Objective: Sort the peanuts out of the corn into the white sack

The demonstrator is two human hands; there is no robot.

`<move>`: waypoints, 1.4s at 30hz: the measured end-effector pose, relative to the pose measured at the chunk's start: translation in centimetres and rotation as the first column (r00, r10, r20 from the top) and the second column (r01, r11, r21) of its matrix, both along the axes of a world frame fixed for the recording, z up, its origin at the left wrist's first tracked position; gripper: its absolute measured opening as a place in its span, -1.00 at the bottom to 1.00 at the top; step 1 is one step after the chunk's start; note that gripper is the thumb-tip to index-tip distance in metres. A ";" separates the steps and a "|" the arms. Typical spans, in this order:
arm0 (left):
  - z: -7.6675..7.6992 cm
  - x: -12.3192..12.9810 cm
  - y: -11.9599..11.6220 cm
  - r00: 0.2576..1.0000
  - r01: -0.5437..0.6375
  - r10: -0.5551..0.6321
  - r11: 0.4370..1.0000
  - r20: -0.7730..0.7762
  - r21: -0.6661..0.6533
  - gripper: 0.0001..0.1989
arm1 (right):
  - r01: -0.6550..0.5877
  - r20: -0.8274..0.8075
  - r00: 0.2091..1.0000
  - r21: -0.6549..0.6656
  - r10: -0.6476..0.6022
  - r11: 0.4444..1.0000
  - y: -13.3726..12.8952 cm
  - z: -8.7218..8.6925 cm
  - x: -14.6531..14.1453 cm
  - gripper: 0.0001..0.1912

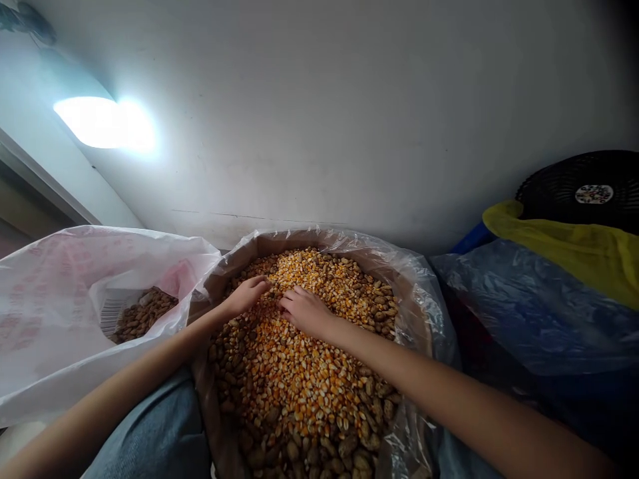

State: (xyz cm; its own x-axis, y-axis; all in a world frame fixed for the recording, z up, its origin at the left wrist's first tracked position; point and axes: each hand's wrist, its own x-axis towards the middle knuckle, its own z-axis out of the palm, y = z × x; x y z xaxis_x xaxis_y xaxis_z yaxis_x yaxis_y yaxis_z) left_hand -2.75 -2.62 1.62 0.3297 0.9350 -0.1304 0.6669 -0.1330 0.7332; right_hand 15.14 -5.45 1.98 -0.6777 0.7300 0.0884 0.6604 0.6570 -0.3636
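Note:
A large box lined with clear plastic (424, 286) stands between my knees, holding yellow-orange corn kernels (309, 379) and unshelled peanuts (344, 449). The corn lies heaped in the middle, with peanuts mostly around the sides and front. My left hand (248, 295) is low over the corn, its fingers drawn together and pointing right. Close beside it, my right hand (304, 311) rests on the kernels with its fingers curled downward. Whatever is between the fingertips of either hand is too small or hidden to make out.
At the left, a white plastic sack (50, 299) lies open with more peanuts (147, 313) inside. To the right are a clear plastic sheet (544, 299), a yellow cloth or net (574, 256) and a black fan (594, 186). A pale wall (319, 120) rises behind; a bright lamp (100, 123) shines upper left.

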 end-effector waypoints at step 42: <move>-1.2 -2.3 3.7 0.524 -0.033 0.458 0.853 0.718 -0.521 -0.78 | 0.367 -0.309 0.683 -0.638 -0.662 0.677 6.5 -2.6 9.7 -0.64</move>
State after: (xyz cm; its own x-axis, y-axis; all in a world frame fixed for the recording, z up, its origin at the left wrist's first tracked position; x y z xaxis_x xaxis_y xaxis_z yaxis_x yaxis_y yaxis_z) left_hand -5.03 1.11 0.41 0.2532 0.9162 -0.3106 -0.2703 0.3752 0.8866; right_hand 24.86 1.06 -0.65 -0.1391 0.9711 -0.1937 0.4625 -0.1092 -0.8799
